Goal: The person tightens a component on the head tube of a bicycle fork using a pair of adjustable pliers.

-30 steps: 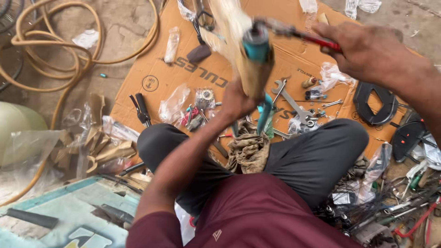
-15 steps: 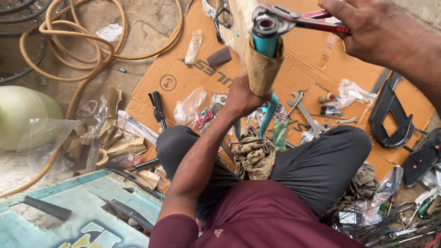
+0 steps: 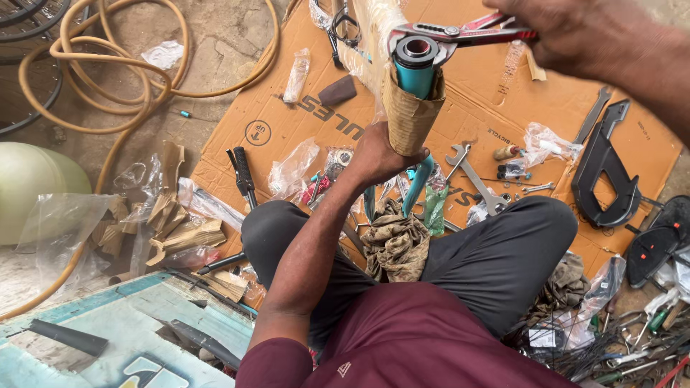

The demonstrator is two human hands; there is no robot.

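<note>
My left hand grips the lower part of an upright teal bicycle-frame tube that is wrapped in brown corrugated paper. My right hand, at the top right, holds red-handled adjustable pliers. The pliers' grey jaws sit around the dark ring at the tube's open top end. The tube's lower end runs down between my knees, past a crumpled brown rag on my lap.
A flattened cardboard sheet carries spanners, small bagged parts, a black chain guard and screwdrivers. A coiled tan hose lies left, with torn packing. Loose tools and wires pile at lower right.
The view has closed in on the tube, which now stands higher in frame. My right hand moved the pliers from beside the tube top to sit around its ring.
</note>
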